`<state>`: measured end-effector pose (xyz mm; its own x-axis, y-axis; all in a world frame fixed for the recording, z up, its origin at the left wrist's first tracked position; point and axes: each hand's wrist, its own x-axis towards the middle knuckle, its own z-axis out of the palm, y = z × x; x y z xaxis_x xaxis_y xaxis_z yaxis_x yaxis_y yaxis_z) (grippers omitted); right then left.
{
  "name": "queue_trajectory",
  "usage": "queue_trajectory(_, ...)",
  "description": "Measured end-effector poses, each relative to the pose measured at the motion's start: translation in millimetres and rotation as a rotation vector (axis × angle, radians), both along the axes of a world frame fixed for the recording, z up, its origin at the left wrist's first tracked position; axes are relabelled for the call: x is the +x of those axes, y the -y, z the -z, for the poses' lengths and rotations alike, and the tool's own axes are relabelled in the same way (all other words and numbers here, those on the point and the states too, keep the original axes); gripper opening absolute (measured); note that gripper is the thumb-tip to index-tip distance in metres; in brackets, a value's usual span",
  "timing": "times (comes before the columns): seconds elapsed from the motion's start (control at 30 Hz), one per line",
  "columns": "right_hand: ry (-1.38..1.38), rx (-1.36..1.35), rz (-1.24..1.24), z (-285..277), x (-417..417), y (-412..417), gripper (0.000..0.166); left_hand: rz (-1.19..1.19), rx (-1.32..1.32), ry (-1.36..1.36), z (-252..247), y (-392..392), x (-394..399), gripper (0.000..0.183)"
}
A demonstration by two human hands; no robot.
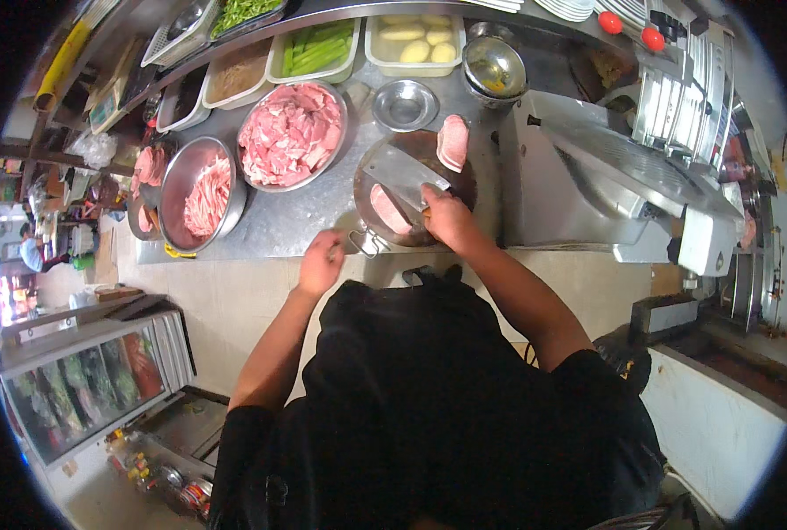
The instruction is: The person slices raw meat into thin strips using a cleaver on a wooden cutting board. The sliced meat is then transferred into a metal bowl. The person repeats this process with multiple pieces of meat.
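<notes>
My right hand [447,217] grips the handle of a cleaver [403,173], whose broad blade lies over a round chopping block [426,142]. Beside the blade, a piece of sliced raw meat [388,211] rests on the block. Another stack of meat slices [453,142] lies at the block's upper right. My left hand [322,262] is off the counter's front edge, left of the block, with its fingers partly curled; whether it holds anything is unclear. Near it are bent metal hooks or clips [367,242] at the edge. Shredded meat [206,199] fills part of a steel bowl [169,199].
A steel bowl of cut meat [290,136] stands left of the block. Tubs of green stalks [320,50] and peeled potatoes [416,46] line the back, near a small steel dish [405,106] and nested bowls [494,66]. A meat slicer [625,165] stands right.
</notes>
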<state>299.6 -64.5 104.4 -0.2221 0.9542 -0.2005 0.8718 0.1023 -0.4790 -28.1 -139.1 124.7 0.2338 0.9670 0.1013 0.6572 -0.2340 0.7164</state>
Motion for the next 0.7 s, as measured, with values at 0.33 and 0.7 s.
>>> queue_trajectory(0.33,-0.466,-0.050,0.087,-23,27,30,0.046,0.396,0.209,-0.279,-12,-64,95,0.047)
queue_trajectory(0.7,-0.275,-0.378,0.157,-41,13,76,0.038,0.546,0.336,-0.046,40,-92,79,0.040)
